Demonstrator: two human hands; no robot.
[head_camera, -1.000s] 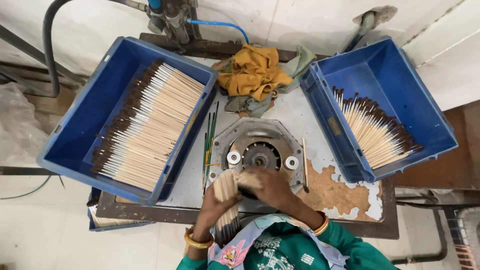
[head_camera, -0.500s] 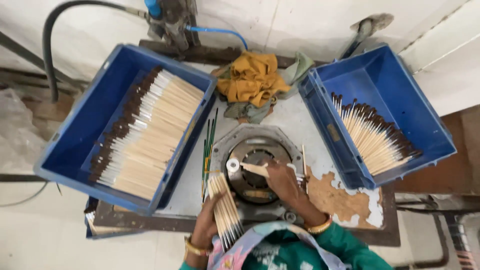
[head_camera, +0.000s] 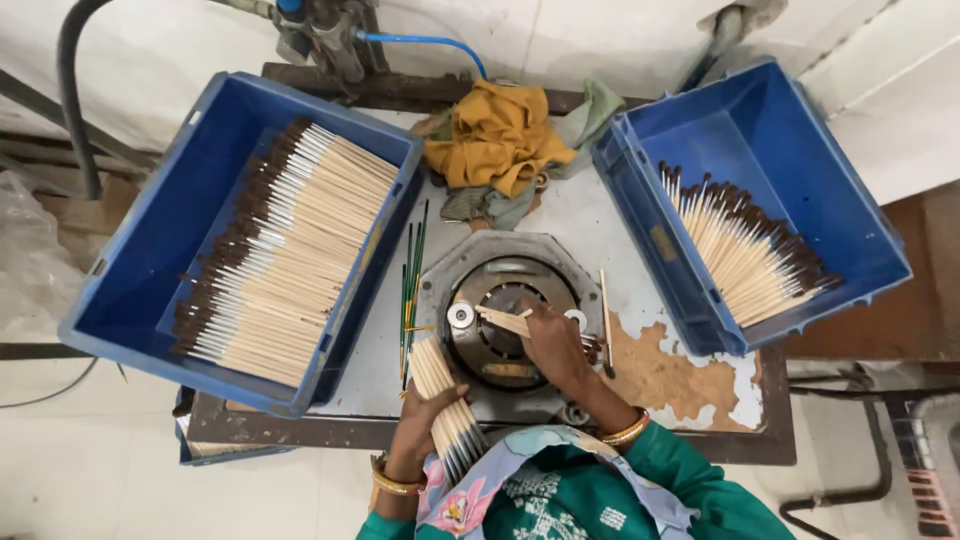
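My left hand (head_camera: 420, 420) grips a bundle of pale wooden brush handles (head_camera: 440, 385) at the near edge of the table, left of the machine. My right hand (head_camera: 555, 345) holds a single wooden handle (head_camera: 503, 320) laid across the round metal machine head (head_camera: 510, 320) in the middle of the table. The handle's tip points left toward a small silver roller (head_camera: 461, 316).
A blue crate (head_camera: 130, 290) on the left holds several rows of brushes (head_camera: 280, 255). Another blue crate (head_camera: 840, 190) on the right holds a smaller pile of brushes (head_camera: 740, 250). Yellow and green rags (head_camera: 500, 140) lie behind the machine. Green sticks (head_camera: 410, 285) lie beside it.
My right hand has moved from the bundle onto the machine head with one handle. My left hand with the bundle has dropped slightly toward the table's near edge.
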